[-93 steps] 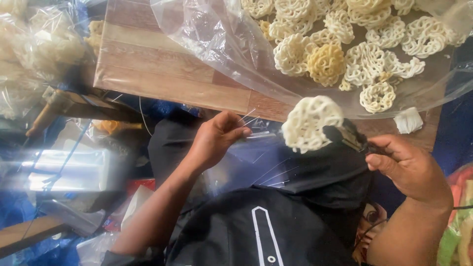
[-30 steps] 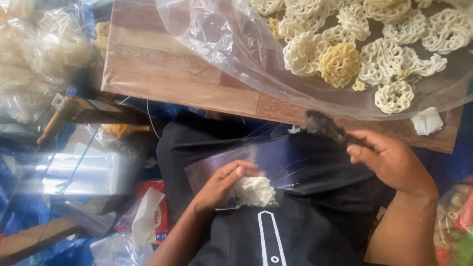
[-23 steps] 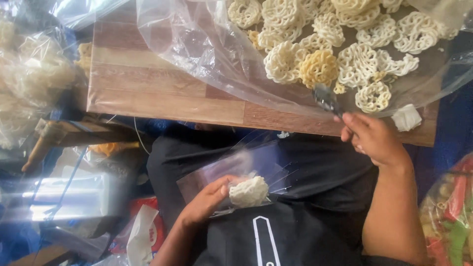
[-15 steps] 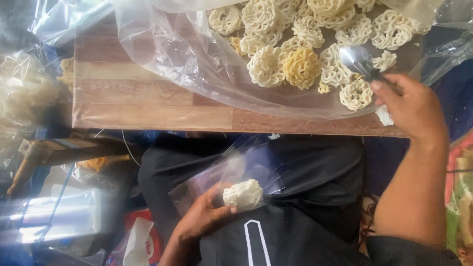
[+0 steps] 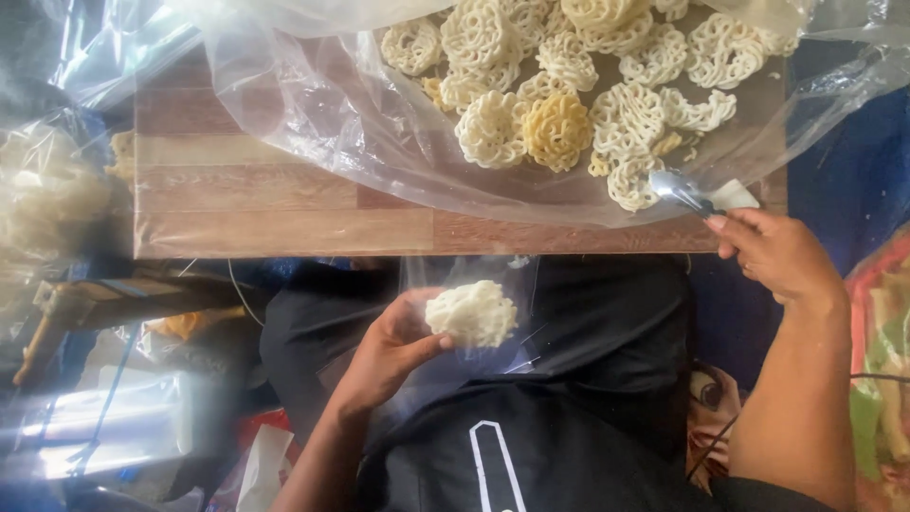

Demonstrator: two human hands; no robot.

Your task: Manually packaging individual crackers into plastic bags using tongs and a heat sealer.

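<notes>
Closest to the camera, the left hand [image 5: 393,346] rests over the person's dark lap, its fingers curled around a small clear plastic bag [image 5: 474,322] that holds one pale, lacy cracker [image 5: 471,313]. The thumb and fingertips pinch the bag just beside the cracker, so the grip is closed on the bag with the cracker inside it.

Further out and to the right, the right hand [image 5: 779,254] reaches toward the edge of the wooden board [image 5: 284,204]. Its fingers are clenched on the dark handle of metal tongs [image 5: 684,192], whose shiny tip touches a white cracker at the near edge of the pile.

Beyond both hands, the board carries a large sheet of clear plastic [image 5: 313,104], open and crumpled, with a heap of cracker rings [image 5: 588,66] lying on it. Most are white; one yellow cracker [image 5: 557,131] sits near the middle of the heap.

At the far left, off the board, more filled clear bags [image 5: 47,199] lie blurred, and their contents are hard to make out.
</notes>
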